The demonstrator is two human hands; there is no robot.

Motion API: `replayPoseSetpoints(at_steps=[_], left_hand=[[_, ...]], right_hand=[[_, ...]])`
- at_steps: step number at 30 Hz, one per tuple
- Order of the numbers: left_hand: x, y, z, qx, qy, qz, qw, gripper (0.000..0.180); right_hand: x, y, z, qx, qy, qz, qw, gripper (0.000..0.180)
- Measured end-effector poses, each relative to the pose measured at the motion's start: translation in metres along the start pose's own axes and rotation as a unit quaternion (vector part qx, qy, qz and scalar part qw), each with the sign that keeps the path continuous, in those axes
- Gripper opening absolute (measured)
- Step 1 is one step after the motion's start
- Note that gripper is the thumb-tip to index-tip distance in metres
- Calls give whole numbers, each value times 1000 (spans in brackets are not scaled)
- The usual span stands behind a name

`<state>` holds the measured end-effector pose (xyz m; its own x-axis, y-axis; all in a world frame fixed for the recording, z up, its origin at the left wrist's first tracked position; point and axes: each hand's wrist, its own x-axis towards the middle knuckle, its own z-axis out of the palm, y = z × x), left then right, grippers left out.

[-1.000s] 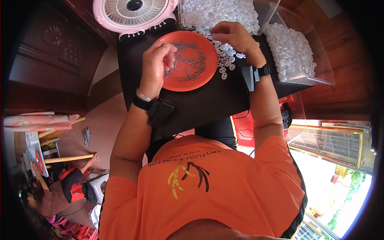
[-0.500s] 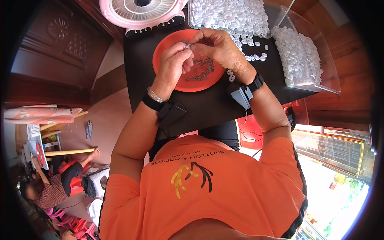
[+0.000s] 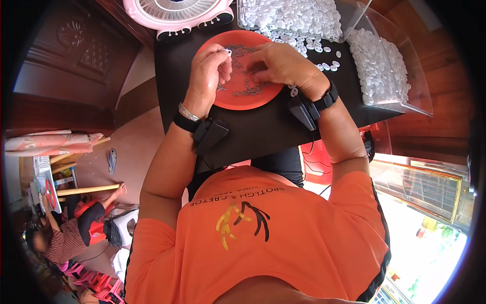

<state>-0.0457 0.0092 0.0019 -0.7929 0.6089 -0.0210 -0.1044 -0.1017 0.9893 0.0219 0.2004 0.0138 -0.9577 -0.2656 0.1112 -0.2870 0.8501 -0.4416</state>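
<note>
1. the left hand (image 3: 208,76), over the left side of the orange plate (image 3: 240,104), pinches a white piece (image 3: 229,52) between thumb and finger.
2. the right hand (image 3: 288,66) bends palm-down over the plate's grey pins (image 3: 249,92); whether it grips any cannot be told.

And it's two hands at the table, one left hand (image 3: 210,70) and one right hand (image 3: 286,63), over one red plate (image 3: 243,104)! Grey metal pins (image 3: 248,92) there, dozens, too crowded to number. One white oval piece (image 3: 228,52) between the left fingertips! Two clear bins (image 3: 417,110), white pieces (image 3: 293,15) in the hundreds, beyond counting! Two black wrist boxes (image 3: 210,135), one bracelet (image 3: 188,112), one pink fan (image 3: 195,20), and one other person (image 3: 71,240) off left!
</note>
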Motion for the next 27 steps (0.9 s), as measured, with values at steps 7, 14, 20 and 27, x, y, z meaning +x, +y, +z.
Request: replayPoseSetpoints(at_steps=[7,14,20,27], left_hand=[[1,-1,1,-5,-4,7,1000,17],[1,0,-3,-9,-6,10,1000,17],[1,2,-3,-7,1,19,1000,17],[1,2,-3,-5,3,16,1000,17]], right_hand=[[11,6,17,-123,90,15,988,16],[13,0,19,-93,166,-8,982,14],[9,-7,16,-57,84,-35,994,13],[9,-3,21,-108,64,-35,992,13]])
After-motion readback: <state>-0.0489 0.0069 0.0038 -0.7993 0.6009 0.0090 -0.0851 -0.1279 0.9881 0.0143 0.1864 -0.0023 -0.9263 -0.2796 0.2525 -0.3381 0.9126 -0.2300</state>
